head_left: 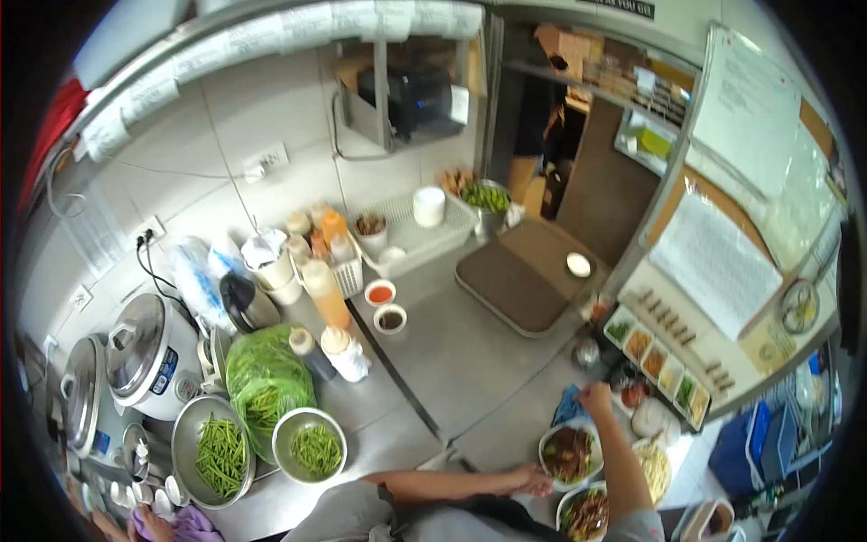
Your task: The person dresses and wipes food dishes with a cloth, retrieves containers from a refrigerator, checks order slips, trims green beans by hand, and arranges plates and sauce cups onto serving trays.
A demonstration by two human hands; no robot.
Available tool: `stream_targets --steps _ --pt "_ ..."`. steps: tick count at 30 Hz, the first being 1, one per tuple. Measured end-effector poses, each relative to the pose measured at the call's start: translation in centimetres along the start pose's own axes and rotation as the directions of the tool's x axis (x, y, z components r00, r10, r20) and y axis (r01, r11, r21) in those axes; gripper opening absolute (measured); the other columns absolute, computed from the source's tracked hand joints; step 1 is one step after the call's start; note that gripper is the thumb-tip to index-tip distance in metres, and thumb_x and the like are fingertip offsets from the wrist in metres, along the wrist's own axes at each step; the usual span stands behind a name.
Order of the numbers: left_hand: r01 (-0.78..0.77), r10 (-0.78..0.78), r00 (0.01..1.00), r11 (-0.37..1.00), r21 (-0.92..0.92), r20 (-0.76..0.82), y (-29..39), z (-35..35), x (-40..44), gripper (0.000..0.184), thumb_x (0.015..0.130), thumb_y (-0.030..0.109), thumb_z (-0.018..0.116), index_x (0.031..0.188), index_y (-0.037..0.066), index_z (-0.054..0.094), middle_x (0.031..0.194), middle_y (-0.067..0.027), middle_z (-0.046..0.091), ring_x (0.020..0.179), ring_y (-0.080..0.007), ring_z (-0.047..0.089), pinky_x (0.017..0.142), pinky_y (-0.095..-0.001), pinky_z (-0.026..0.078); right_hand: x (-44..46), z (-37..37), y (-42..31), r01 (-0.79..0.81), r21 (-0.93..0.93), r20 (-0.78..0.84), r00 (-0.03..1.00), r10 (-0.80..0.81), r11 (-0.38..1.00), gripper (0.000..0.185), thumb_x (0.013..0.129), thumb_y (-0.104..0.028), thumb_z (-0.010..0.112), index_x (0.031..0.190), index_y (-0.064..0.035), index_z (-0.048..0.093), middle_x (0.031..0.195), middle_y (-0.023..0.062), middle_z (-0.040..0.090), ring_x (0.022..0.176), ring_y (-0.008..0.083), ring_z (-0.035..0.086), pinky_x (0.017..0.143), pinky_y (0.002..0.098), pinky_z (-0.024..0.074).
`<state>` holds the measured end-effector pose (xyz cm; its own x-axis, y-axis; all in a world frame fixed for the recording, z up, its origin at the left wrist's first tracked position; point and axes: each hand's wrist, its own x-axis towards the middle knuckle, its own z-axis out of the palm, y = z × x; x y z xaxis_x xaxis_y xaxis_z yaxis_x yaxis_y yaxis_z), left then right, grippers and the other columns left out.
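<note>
My left hand is beside the left rim of a bowl of dark sliced meat and greens. Its fingers are loosely bent and apart, with nothing visible in them. Beyond that bowl, my right hand is raised with its fingers drawn together; what they hold, if anything, is too small to make out. A crumpled blue cloth lies just left of it. Nearer my body stands a second bowl with meat and greens, partly hidden by my right forearm. Pale noodles sit to the right of that arm.
A rack of garnish compartments stands on the right. Brown trays lie at the back. Green beans fill metal bowls on the left, near squeeze bottles and rice cookers. Another person's hand is at lower left.
</note>
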<state>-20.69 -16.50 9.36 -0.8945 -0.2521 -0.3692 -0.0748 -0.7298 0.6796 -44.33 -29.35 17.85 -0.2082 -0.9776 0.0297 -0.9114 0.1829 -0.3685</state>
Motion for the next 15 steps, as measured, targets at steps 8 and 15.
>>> stream_targets --steps 8,15 --pt "0.165 -0.150 0.903 0.986 0.001 -0.402 5.8 1.4 -2.2 0.029 0.088 0.021 0.059 0.105 -0.002 0.056 0.084 -0.0114 0.066 0.067 -0.0178 0.066 0.056 -0.0307 0.058 -0.5 -2.8 -2.4 0.281 0.316 -0.354 0.921 -0.162 0.906 0.029 0.067 -0.019 0.080 0.077 0.0004 0.061 0.070 0.0124 0.063 0.063 0.0242 0.062 0.062 0.0331 0.0487" --pt "0.201 -0.076 0.953 0.882 0.427 -0.292 13.3 -6.2 -6.3 0.034 0.084 0.021 0.059 0.113 0.002 0.059 0.088 -0.0115 0.066 0.067 -0.0184 0.065 0.053 -0.0307 0.057 -1.1 -4.6 -5.3 0.151 0.519 -0.275 0.961 -0.003 0.841 0.027 0.069 -0.011 0.078 0.079 -0.0012 0.054 0.070 0.0093 0.061 0.061 0.0154 0.052 0.062 0.0289 0.0450"
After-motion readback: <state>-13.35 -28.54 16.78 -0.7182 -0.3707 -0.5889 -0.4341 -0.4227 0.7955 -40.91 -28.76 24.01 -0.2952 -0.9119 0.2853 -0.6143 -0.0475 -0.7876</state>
